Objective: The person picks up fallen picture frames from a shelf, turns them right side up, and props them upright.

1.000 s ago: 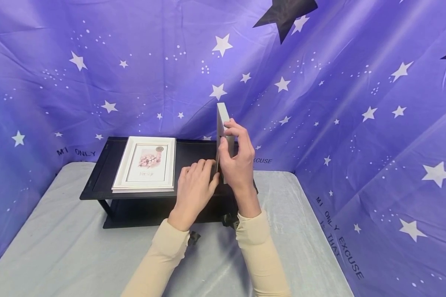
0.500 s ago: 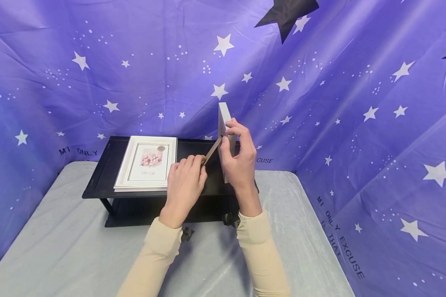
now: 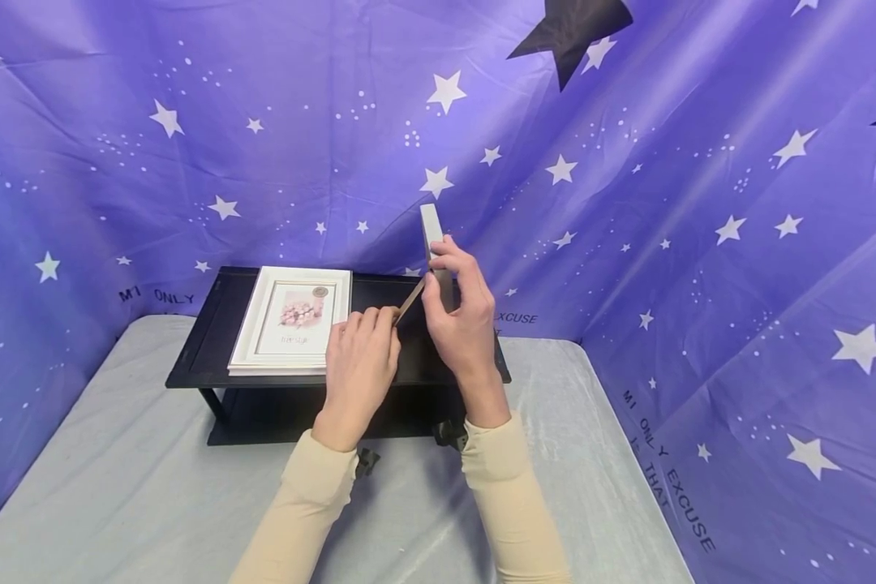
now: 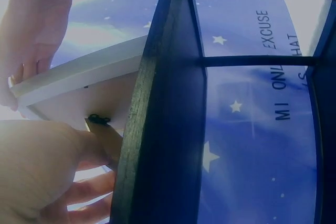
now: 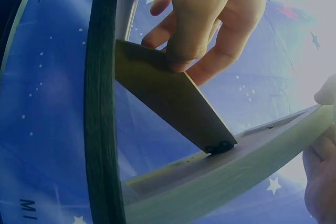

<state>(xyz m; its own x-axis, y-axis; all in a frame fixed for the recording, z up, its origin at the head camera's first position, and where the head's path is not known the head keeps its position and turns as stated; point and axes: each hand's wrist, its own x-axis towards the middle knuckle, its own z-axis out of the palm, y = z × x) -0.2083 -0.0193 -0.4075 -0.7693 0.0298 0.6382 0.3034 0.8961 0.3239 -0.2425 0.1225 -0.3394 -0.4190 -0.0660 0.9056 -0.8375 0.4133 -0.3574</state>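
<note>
A second white picture frame stands on edge on the black shelf, its edge toward the head camera. My right hand grips its side between thumb and fingers. From the frame's back a brown easel stand slants out, joined by a small black hinge. My left hand pinches the free end of this stand between thumb and fingers, as the right wrist view shows. To the left, the other white picture frame lies face up on the shelf, showing a pink flower print.
The black shelf has a lower tier and stands on a table with a pale grey cloth. Purple star-printed curtains close off the back and sides. Small dark objects show near both cuffs.
My left hand has moved left from the upright frame, swinging the easel stand out from its back. The right hand keeps its grip; the frame's top has shifted slightly left.
</note>
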